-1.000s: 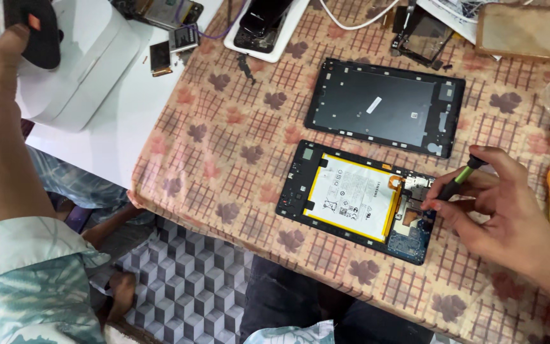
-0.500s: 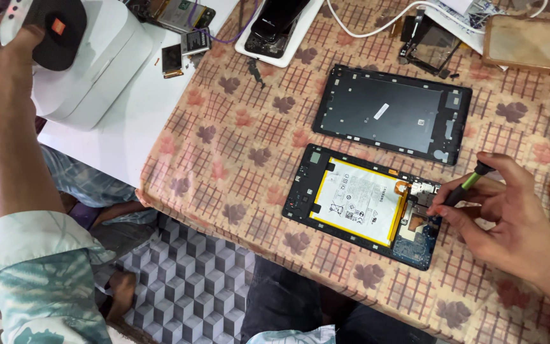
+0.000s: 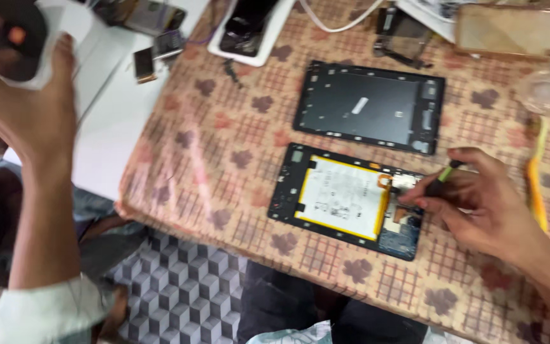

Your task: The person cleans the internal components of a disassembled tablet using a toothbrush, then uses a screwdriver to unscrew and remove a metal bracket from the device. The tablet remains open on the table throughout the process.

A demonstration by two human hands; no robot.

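Observation:
An opened black tablet (image 3: pixel 288 197) lies on the patterned tablecloth (image 3: pixel 224 140), its white, yellow-edged battery (image 3: pixel 345 197) exposed. My right hand (image 3: pixel 479 204) grips a thin black tool with a green handle (image 3: pixel 444 177); the tip rests on the circuit board beside the battery's right edge. The tablet's black back cover (image 3: pixel 370 105) lies just beyond it. At the far left, my left hand (image 3: pixel 27 108) is raised and blurred, with thumb and fingers around a black-and-white handheld device (image 3: pixel 14 32) that has an orange spot.
A white surface (image 3: pixel 109 121) adjoins the cloth on the left, carrying small parts (image 3: pixel 160 48). A dark phone in a white tray (image 3: pixel 249 28), a cable, a tan flat case (image 3: pixel 510 28), a clear cup (image 3: pixel 549 89) and a yellow tool (image 3: pixel 536 185) lie around. Cube-patterned floor (image 3: pixel 179 286) shows below.
My left hand with the device has shifted down and to the right in view as the camera moved closer. My right hand stays with the tool on the tablet's board.

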